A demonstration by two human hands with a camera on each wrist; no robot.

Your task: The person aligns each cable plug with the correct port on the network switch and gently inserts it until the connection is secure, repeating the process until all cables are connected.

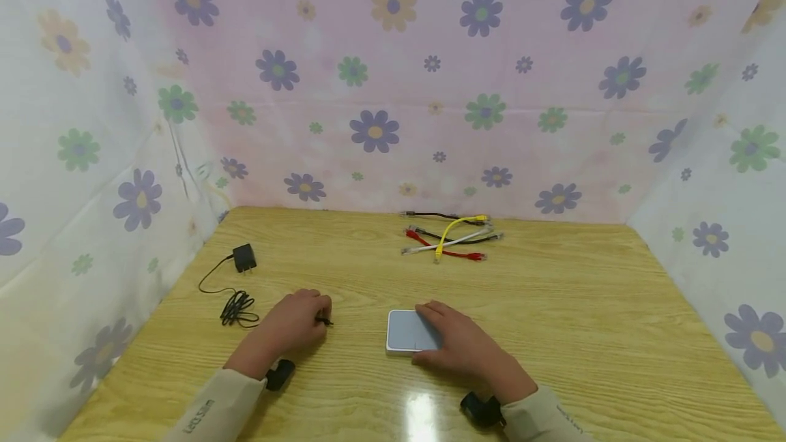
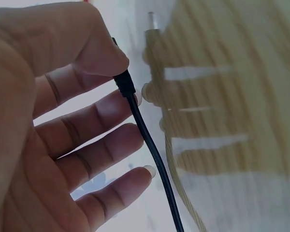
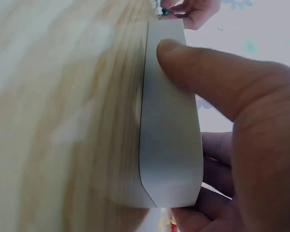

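Note:
My left hand (image 1: 297,322) is over the left-centre of the table and pinches a black barrel plug (image 2: 124,83) between thumb and index finger. The plug's cord runs down across the left wrist view, and the table mirrors its metal tip. In the head view, a coiled black cord (image 1: 236,308) lies to the left of this hand and leads to a black power adapter (image 1: 244,258) with two prongs. My right hand (image 1: 460,343) grips a small flat white device (image 1: 408,331) with a grey-blue top, thumb on its near side (image 3: 170,116) and fingers on the far side.
Short network cables lie loosely crossed at the back of the wooden table (image 1: 571,305): a yellow cable (image 1: 452,230), a red cable (image 1: 457,254), a white cable (image 1: 448,243) and black ones (image 1: 437,214). Flowered cloth (image 1: 393,74) walls in the back and sides.

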